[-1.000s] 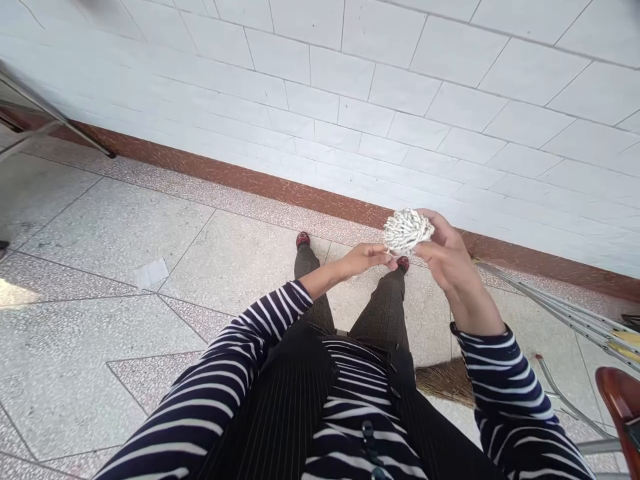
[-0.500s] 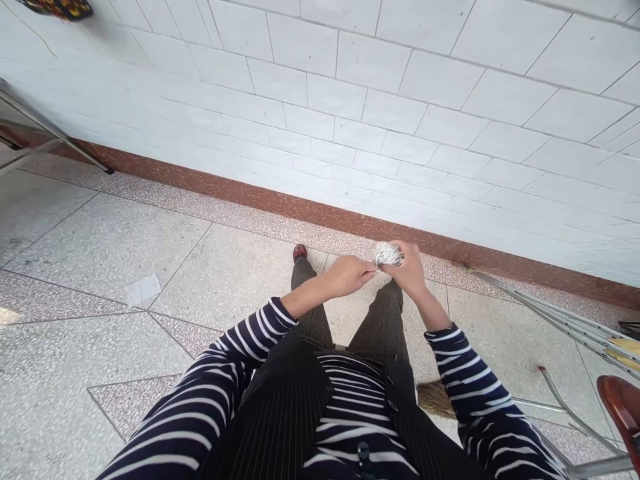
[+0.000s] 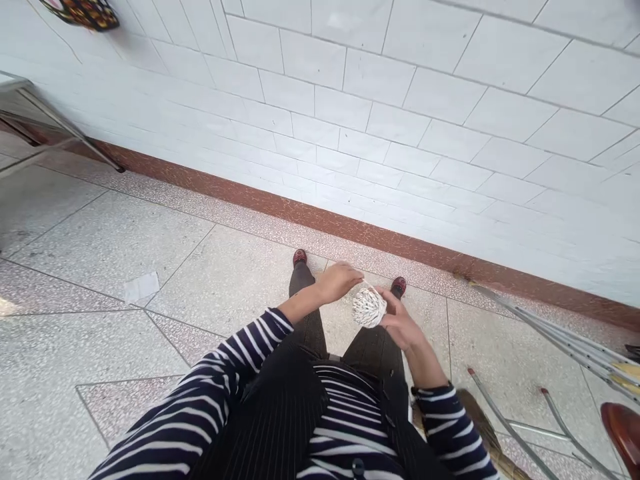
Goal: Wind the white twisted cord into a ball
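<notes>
A small rounded bundle of white cord [image 3: 369, 308] hangs in front of my legs, its strands wound or knitted close together. My right hand [image 3: 400, 323] grips it from the right side, fingers and thumb around its edge. A single strand runs up and left from the bundle to my left hand [image 3: 341, 283], whose fingertips pinch its end. Both hands are close together, above the floor between my two shoes.
A white tiled wall [image 3: 350, 127] with a reddish-brown skirting [image 3: 240, 200] rises ahead. Metal crutches [image 3: 560, 330] and metal chair legs [image 3: 505, 417] are at right, near a broom [image 3: 483, 427]. A metal-framed table [image 3: 70, 123] stands left. White paper [image 3: 141, 288] lies on the floor.
The cord bundle has come down and left and turned, showing its wound side. My right hand has lowered with it; a strand now stretches up to my left hand.
</notes>
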Demonstrator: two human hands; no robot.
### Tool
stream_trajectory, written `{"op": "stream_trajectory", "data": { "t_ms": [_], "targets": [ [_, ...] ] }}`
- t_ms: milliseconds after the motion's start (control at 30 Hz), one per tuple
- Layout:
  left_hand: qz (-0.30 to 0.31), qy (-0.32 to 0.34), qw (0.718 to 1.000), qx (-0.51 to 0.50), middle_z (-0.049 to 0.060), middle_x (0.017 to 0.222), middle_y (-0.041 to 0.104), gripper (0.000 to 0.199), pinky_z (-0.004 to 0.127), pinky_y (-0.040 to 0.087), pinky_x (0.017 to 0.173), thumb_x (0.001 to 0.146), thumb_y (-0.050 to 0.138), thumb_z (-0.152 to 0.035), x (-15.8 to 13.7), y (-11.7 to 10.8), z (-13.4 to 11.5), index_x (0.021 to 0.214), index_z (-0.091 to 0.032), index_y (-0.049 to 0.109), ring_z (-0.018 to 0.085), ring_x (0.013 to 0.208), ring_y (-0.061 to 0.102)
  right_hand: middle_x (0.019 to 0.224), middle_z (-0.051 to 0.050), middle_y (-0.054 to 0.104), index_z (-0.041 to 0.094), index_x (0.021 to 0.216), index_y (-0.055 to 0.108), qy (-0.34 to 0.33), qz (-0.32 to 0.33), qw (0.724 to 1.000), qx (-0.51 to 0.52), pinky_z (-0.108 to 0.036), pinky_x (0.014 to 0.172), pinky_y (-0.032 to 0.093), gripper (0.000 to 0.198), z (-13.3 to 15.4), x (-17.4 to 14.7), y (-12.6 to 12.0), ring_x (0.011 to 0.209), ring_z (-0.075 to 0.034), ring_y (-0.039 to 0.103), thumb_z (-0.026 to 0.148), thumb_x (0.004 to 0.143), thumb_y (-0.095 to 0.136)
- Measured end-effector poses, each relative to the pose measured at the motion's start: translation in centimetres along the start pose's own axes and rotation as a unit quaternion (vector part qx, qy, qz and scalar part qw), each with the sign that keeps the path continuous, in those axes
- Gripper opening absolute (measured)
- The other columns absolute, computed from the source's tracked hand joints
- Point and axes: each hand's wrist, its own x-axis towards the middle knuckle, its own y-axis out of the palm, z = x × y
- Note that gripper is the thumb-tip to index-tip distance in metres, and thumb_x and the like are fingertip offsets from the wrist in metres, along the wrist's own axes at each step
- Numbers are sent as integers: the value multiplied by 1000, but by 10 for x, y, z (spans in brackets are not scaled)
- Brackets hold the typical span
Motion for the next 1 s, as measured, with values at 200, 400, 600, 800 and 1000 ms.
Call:
{"op": "stream_trajectory", "data": {
  "t_ms": [200,400,600,800,1000],
  "targets": [
    [26,-148,981,-120,7,101,77,27,26,47,82,98,51,-32,-38,44,-3,102,-21,75,22,96,69,125,-2,68,30,123,65,-25,-22,999,41,-32,89,51,69,-15,-23,12,110,-25,63,16,58,81],
    [44,-152,965,-209,6,102,77,31,26,47,81,97,47,-29,-52,54,0,104,-19,76,22,95,69,120,-5,70,27,116,71,-54,-20,998,41,-38,99,48,64,0,-34,17,113,-29,62,22,55,86],
    [22,-187,954,-234,3,95,75,27,26,49,84,95,50,-31,-55,57,11,97,-18,74,20,93,67,124,-5,69,27,120,71,-85,-46,994,49,-38,100,48,67,15,-43,18,116,-29,61,21,55,86],
    [-14,-227,917,-327,4,86,73,23,28,52,81,90,53,-28,-56,52,17,94,-16,72,17,79,65,129,-4,67,29,119,71,-82,-127,985,89,-41,96,52,66,16,-47,3,118,-30,61,16,56,82],
    [-30,-234,858,-456,8,85,72,40,32,55,79,89,58,-47,-55,41,21,107,-13,68,19,81,67,128,-4,69,31,116,70,-82,-161,973,140,-52,97,53,57,9,-50,-14,116,-32,64,19,61,78]
  ]
}}
